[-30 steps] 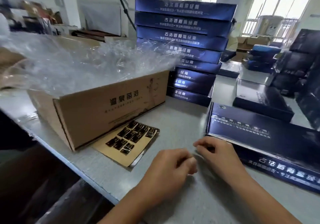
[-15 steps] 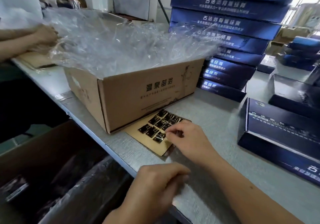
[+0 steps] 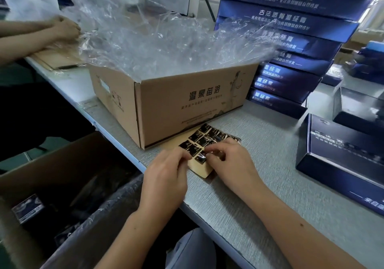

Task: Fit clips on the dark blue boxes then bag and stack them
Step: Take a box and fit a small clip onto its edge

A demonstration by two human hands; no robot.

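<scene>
Grey table [image 3: 259, 164]: left hand [image 3: 166, 177] and right hand [image 3: 230, 162] pinch a clip [image 3: 200, 156] on its card [image 3: 204, 170]; carton [image 3: 176, 104] beyond fingertips, table edge beneath left wrist.

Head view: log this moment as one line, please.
stage: picking clip | left hand: holds tan card | right hand: pinches black clip on card | open dark blue box: waiting at right

Both hands, the left hand [image 3: 166, 177] and right hand [image 3: 230, 160], pinch a shiny black clip [image 3: 200, 157] on a brown card [image 3: 200, 170] near the table's [image 3: 270, 164] front edge.
</scene>
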